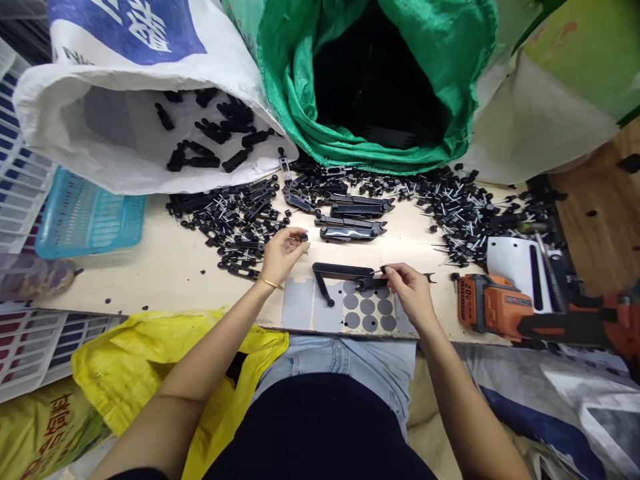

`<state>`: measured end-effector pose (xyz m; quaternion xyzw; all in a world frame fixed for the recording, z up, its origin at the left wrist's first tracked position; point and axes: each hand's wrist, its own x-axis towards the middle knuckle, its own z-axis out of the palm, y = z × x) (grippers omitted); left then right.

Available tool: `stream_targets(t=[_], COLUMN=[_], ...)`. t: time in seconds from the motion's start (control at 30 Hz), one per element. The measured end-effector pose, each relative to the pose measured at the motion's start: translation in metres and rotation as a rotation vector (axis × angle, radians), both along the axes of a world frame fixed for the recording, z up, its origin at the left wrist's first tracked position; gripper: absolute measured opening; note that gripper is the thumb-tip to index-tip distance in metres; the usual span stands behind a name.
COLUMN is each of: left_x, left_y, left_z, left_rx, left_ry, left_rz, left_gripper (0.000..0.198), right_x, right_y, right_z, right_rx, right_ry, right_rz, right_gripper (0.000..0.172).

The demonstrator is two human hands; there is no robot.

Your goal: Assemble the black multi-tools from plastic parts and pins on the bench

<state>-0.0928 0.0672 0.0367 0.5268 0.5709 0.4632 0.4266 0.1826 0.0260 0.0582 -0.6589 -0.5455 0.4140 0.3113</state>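
My left hand hovers above the board, thumb and fingers pinching a small black-headed piece. Between the fingertips of my right hand is a black-headed pin. Its thin metal shaft points left at the end of a black folding bracket, whose narrow leg angles down toward me. Another black part lies just below the bracket, partly hidden by my right hand. Beyond both hands, several folded black brackets rest in a stack on the board.
Loose black-headed pins lie in heaps at left and right. A white sack of black parts and a green sack stand behind. An orange cordless tool is at right, a blue basket at left.
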Motion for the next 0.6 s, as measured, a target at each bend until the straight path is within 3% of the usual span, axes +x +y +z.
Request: stream_targets(t=[0.1,0.23,0.4,0.5,0.6], left_x=[0.012,0.020,0.016,0.014,0.012], left_y=[-0.023,-0.031,-0.034,-0.039,-0.045], left_z=[-0.004,-0.015,-0.011,-0.002,0.006], left_rx=[-0.081,-0.090,0.106,0.334,0.522], left_ry=[-0.171,-0.158,0.171,0.438,0.686], left_rz=[0.022,0.068,0.055,-0.075,-0.231], left_gripper=[0.028,0.026,0.015,0.008,0.014], right_x=[-0.003,-0.010,-0.017,-0.020,-0.021], right_y=[0.004,0.003,0.000,0.001,0.002], right_z=[0.004,0.011,0.013,0.015,0.015], right_rx=[0.159,0.423,0.475,0.442,0.388], right_ry=[-0.313,-0.734,-0.920,-0.985,-1.037], right_rz=[0.144,0.301,0.412,0.494,0.550], right_gripper=[0.029,0.027,0.026,0.024,0.024])
